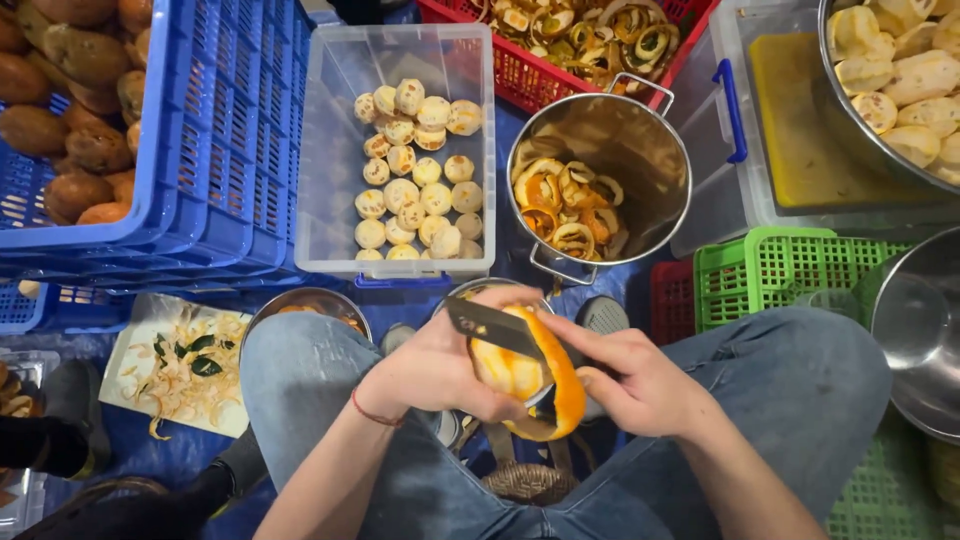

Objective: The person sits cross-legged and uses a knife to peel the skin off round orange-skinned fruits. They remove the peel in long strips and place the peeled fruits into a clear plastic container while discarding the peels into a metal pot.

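Observation:
My left hand (435, 370) grips an orange fruit (510, 368) between my knees, its skin half cut away. A long strip of orange peel (567, 385) curls off its right side. My right hand (640, 385) holds a knife (492, 325) whose dark blade lies across the top of the fruit. Both hands are over my lap, in blue jeans.
A clear tub (335, 150) of peeled pale fruit sits ahead, with a steel pot (640, 150) of peels beside it. Blue crates (225, 130) of brown fruit stand left, a red basket (520, 85) of peels behind. Green crates (770, 265) and steel bowls (925, 330) are right.

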